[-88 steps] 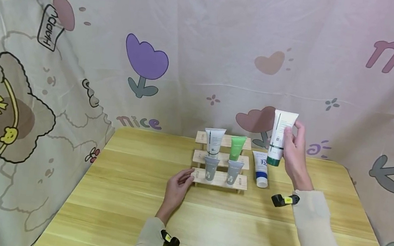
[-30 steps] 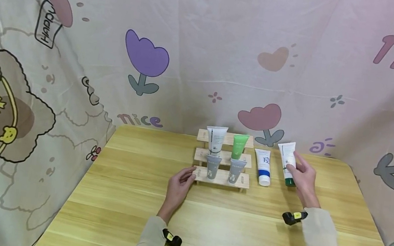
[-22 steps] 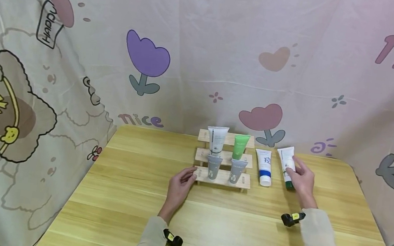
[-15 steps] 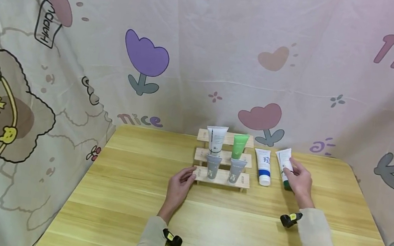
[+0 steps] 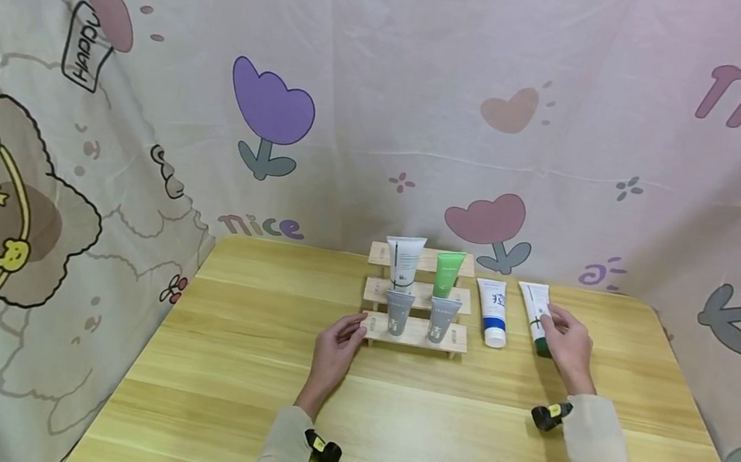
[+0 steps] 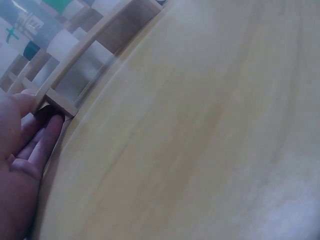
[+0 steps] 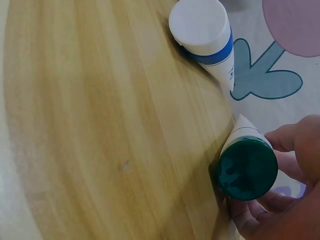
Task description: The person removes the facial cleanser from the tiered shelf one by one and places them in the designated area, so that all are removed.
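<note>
My right hand (image 5: 569, 347) holds a white squeeze tube (image 5: 535, 306) with a green cap (image 7: 248, 168) between thumb and fingers. That tube lies on the table, cap toward me, right of the rack. Beside it lies another white tube (image 5: 492, 309) with a blue band and white cap. My left hand (image 5: 335, 351) grips the left end of the lowest step of a small wooden tiered rack (image 5: 416, 332), thumb at its edge and fingers by its leg (image 6: 61, 102). Two grey tubes (image 5: 398, 314) stand on the lowest step. Behind them stand a white tube (image 5: 404, 263) and a green tube (image 5: 447, 274).
The wooden table (image 5: 240, 370) reaches back to a patterned cloth (image 5: 373, 106), which also hangs along the left side. Black cameras are strapped to the left wrist (image 5: 323, 449) and the right wrist (image 5: 551, 416).
The right hand has lowered the green-capped tube from mid-air to the table, right of the blue-banded tube, and shifted it slightly there. The left hand stays at the rack.
</note>
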A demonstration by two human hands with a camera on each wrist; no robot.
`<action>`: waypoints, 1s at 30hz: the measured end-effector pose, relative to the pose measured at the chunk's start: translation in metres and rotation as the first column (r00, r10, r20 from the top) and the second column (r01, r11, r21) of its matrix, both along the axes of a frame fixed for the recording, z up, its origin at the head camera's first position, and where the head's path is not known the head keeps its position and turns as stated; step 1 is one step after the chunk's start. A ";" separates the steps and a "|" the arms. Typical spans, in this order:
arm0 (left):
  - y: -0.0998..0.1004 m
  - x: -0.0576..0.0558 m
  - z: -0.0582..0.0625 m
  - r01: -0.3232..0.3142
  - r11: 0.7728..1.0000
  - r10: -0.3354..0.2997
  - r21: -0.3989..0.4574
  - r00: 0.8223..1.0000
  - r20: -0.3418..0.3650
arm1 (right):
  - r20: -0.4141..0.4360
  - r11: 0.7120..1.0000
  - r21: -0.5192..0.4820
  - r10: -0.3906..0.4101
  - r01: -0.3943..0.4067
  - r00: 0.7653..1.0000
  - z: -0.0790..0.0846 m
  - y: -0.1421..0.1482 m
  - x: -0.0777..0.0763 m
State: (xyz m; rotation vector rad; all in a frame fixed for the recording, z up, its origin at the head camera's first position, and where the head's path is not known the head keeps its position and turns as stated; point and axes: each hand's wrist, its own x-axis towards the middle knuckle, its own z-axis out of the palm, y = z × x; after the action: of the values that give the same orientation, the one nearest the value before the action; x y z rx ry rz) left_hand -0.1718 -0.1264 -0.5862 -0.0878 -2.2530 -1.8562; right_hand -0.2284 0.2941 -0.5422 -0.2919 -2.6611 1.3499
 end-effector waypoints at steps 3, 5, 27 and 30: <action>0.000 0.001 0.000 0.007 1.000 -0.007 0.002 1.000 -0.011 | 0.007 1.000 -0.006 0.002 -0.002 1.000 0.000 0.001 0.001; 0.000 0.001 0.000 0.010 1.000 -0.010 -0.002 1.000 -0.019 | 0.009 1.000 -0.015 -0.005 0.005 1.000 0.000 0.002 0.003; 0.005 0.013 0.035 0.011 1.000 -0.011 0.015 1.000 -0.021 | -0.225 0.962 -0.233 0.086 -0.139 0.971 0.067 -0.033 0.008; 0.005 0.014 0.035 0.014 1.000 -0.013 0.022 1.000 -0.026 | -0.262 0.936 -0.287 0.129 -0.204 0.957 0.076 -0.045 0.009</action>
State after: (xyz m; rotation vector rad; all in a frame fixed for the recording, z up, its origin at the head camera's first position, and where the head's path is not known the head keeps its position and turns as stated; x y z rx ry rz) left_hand -0.1575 -0.1214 -0.5507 -0.1233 -2.2198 -1.8753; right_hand -0.2191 0.2493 -0.4667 0.0682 -2.3149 1.7375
